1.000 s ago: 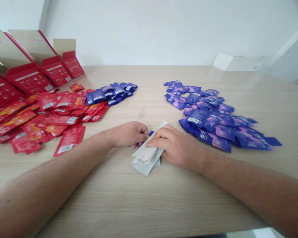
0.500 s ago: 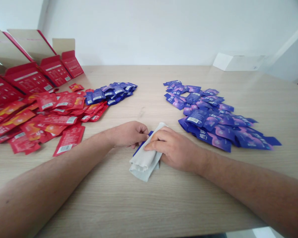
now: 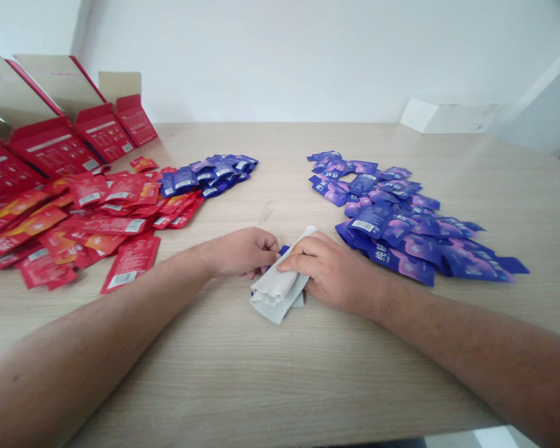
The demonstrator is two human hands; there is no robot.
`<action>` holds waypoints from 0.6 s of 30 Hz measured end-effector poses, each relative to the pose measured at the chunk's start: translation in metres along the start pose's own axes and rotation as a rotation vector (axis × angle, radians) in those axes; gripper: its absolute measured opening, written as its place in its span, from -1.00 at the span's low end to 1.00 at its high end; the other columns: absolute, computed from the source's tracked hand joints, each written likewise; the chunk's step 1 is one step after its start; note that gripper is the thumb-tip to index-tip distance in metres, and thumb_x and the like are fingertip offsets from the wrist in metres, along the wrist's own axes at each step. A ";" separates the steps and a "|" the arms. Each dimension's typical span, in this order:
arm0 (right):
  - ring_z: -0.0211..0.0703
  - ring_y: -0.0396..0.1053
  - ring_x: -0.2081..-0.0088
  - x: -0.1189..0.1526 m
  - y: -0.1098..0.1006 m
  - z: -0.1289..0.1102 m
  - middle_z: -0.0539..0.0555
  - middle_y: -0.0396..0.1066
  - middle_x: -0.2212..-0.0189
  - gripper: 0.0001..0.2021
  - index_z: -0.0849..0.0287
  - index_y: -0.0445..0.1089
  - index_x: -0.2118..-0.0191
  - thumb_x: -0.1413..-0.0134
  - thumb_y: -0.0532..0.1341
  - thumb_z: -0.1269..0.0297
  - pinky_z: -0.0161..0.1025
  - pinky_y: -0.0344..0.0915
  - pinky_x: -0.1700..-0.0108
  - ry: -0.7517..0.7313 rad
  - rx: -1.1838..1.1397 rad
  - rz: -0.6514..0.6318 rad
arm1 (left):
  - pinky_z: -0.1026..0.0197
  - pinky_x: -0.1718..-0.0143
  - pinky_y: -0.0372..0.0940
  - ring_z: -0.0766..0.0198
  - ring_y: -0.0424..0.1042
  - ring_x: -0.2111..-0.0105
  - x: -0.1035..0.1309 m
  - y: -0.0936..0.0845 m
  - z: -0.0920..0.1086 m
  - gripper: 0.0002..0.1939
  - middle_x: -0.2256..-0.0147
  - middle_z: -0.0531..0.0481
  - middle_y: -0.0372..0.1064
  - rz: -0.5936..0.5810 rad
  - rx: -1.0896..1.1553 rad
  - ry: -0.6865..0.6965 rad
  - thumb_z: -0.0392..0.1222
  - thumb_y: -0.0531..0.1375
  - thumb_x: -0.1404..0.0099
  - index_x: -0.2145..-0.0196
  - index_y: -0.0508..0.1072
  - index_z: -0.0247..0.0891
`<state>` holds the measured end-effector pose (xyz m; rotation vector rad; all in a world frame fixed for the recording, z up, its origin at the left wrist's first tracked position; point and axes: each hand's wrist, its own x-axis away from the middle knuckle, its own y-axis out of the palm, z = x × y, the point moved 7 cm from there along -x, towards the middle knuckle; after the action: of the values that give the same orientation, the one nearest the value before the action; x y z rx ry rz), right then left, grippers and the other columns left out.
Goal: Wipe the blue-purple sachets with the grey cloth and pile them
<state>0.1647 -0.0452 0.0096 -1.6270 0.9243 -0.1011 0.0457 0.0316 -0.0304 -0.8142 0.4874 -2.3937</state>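
In the middle of the table, my left hand (image 3: 247, 252) pinches the edge of a blue sachet (image 3: 284, 250), mostly covered by a folded white cloth (image 3: 277, 283). My right hand (image 3: 336, 274) is closed on that cloth and presses it over the sachet. The cloth's lower end hangs loose in layers toward me. Left of my hands a loose pile of red sachets (image 3: 116, 225) spreads out, with a smaller pile of blue sachets (image 3: 214, 174) beyond it. To the right lies a larger pile of purple-blue sachets (image 3: 410, 239).
Open red boxes (image 3: 51, 146) stand in a row at the back left. A white box (image 3: 448, 117) sits at the far right near the wall. The wooden table's front edge (image 3: 401, 438) shows at the bottom.
My right hand has slid the cloth slightly up and away from me along the sachet, hiding more of the sachet. The left hand holds its place.
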 end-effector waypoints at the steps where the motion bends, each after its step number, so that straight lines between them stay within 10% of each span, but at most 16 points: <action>1: -0.03 0.30 0.05 0.000 0.001 -0.002 0.16 0.42 0.13 -0.66 0.19 0.46 0.02 -0.08 0.21 0.55 -0.04 0.27 -0.05 -0.015 -0.002 -0.008 | 0.38 0.69 0.10 0.42 0.26 0.66 0.000 0.000 0.000 -0.85 0.57 0.14 0.32 -0.002 -0.003 0.003 -0.10 0.12 -0.23 0.36 0.40 -0.22; 18: -0.02 0.30 0.04 0.000 0.001 0.000 0.16 0.42 0.12 -0.65 0.18 0.45 0.00 -0.09 0.20 0.55 -0.03 0.27 -0.06 -0.028 -0.003 -0.007 | 0.39 0.71 0.09 0.42 0.26 0.66 0.000 0.000 0.001 -0.85 0.58 0.14 0.32 -0.002 0.003 0.017 -0.11 0.11 -0.24 0.36 0.40 -0.23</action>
<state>0.1640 -0.0455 0.0087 -1.6307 0.8983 -0.0815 0.0458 0.0313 -0.0299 -0.7946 0.4900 -2.4045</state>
